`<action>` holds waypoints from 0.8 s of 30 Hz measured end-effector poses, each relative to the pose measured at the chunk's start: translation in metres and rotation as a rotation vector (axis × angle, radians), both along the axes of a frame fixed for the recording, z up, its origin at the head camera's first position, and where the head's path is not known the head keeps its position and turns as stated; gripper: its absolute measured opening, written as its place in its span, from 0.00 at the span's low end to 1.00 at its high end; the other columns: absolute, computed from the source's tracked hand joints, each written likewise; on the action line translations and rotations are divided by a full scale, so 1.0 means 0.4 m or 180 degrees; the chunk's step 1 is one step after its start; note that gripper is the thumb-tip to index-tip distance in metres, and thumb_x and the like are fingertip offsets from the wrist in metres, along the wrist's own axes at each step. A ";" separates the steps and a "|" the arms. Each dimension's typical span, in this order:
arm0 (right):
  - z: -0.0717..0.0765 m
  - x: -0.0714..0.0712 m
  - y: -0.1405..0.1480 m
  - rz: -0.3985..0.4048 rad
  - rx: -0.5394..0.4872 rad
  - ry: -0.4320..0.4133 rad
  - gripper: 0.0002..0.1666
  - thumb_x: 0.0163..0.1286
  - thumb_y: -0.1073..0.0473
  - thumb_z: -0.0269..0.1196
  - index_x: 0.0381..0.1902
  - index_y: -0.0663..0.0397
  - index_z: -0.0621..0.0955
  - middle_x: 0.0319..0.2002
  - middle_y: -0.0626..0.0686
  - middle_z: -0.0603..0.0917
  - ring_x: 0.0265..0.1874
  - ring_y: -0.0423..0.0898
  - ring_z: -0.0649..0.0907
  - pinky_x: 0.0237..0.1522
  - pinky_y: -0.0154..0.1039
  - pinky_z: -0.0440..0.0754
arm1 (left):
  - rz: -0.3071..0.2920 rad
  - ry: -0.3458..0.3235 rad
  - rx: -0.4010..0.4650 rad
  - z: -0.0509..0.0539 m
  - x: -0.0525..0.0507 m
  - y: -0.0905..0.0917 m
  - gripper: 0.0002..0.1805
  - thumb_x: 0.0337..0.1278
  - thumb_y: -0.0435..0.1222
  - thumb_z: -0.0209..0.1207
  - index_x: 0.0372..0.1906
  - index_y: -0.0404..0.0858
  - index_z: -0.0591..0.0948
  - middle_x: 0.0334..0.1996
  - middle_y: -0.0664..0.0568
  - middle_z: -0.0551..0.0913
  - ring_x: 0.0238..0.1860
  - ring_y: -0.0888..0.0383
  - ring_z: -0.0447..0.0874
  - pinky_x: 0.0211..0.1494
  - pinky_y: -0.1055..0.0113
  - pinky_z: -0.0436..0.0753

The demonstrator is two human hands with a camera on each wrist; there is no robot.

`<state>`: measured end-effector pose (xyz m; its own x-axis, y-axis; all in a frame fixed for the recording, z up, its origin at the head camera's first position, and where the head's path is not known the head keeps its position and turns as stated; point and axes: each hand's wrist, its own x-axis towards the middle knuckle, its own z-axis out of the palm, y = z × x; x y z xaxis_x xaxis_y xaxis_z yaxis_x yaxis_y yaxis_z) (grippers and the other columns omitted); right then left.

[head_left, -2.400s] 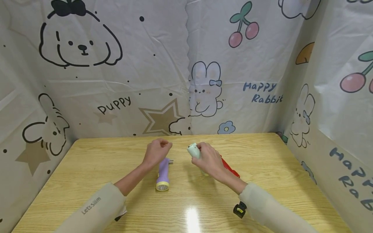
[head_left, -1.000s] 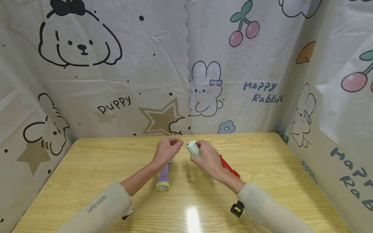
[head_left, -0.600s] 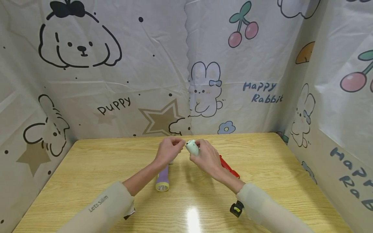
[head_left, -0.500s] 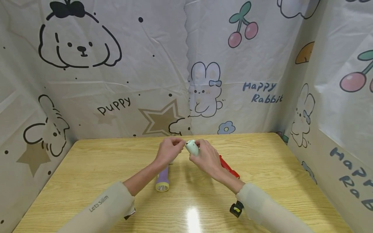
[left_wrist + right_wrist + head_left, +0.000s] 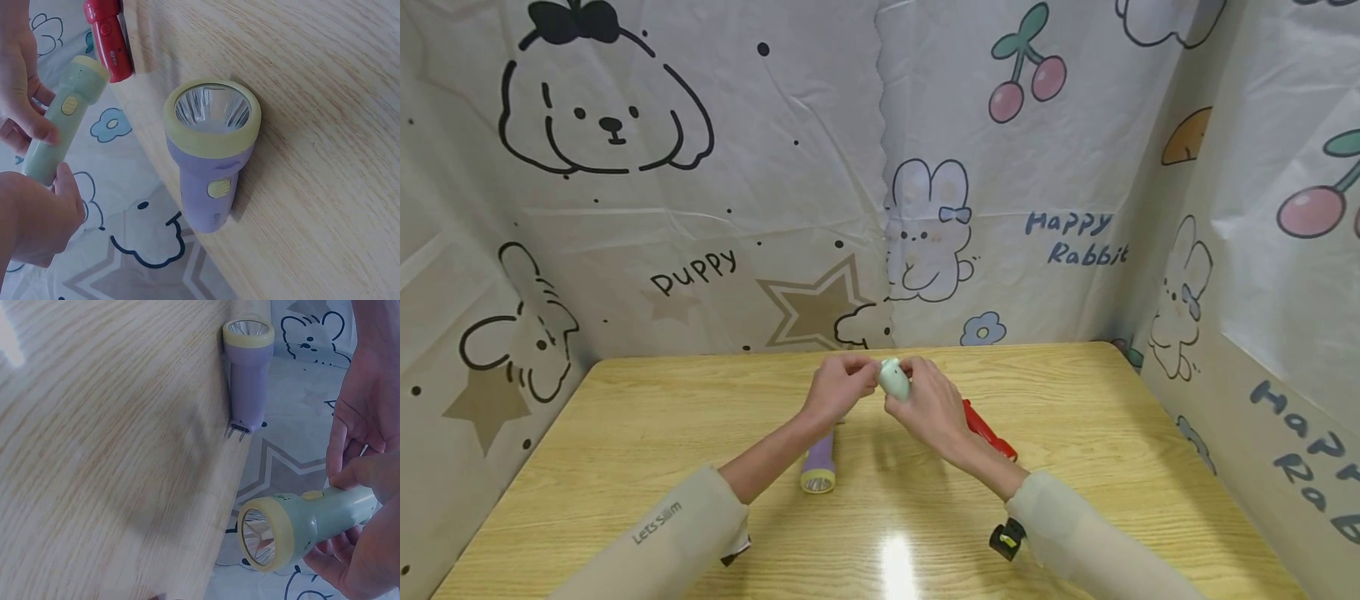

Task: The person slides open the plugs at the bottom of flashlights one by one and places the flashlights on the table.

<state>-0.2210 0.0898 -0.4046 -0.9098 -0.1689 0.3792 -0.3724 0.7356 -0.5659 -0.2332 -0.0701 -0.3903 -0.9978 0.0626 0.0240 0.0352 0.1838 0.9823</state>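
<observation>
White cloth walls [image 5: 820, 192] stand around the table [image 5: 1075, 500], with drawings of a puppy, bunnies, stars and cherries, and the words "Puppy" and "Happy Rabbit". The table is light brown with wood lines, and a bright shiny spot [image 5: 895, 567] shows near the person's side. Up above the table, the person's right hand [image 5: 928, 408] holds a green flashlight [image 5: 337, 512]. Its grip is wrapped around the body, with the thumb on one side and fingers under it. The green flashlight has a yellow ring at its wide front and a small yellow button. The left hand [image 5: 838, 390] is at the thin back end, with bent fingers touching it. I cannot tell if the left grip is pinching something there. A purple flashlight [image 5: 209, 187] with a yellow ring lies on the table, partly under the left arm in the head view. Two metal prongs [image 5: 235, 432] stick out of its back end. A red flashlight [image 5: 990, 433] lies on the other side, partly hidden by the right arm. Both sleeves [image 5: 658, 533] are pale, and the left one has letters on it.
</observation>
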 end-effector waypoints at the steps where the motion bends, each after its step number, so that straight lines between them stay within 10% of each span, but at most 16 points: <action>1: -0.001 0.000 0.000 0.0001 -0.0004 0.0006 0.24 0.55 0.60 0.71 0.49 0.61 0.79 0.42 0.53 0.82 0.33 0.47 0.78 0.32 0.42 0.76 | -0.0003 -0.0047 0.0052 0.000 -0.001 0.000 0.15 0.68 0.34 0.58 0.50 0.25 0.83 0.44 0.40 0.85 0.46 0.45 0.85 0.48 0.65 0.85; 24: -0.014 0.002 0.000 0.0011 -0.0070 0.0168 0.23 0.55 0.59 0.71 0.49 0.58 0.79 0.41 0.52 0.82 0.32 0.45 0.78 0.30 0.40 0.76 | -0.0051 -0.0331 0.0302 -0.004 -0.006 -0.008 0.17 0.69 0.35 0.56 0.54 0.25 0.81 0.48 0.38 0.84 0.45 0.50 0.86 0.51 0.65 0.84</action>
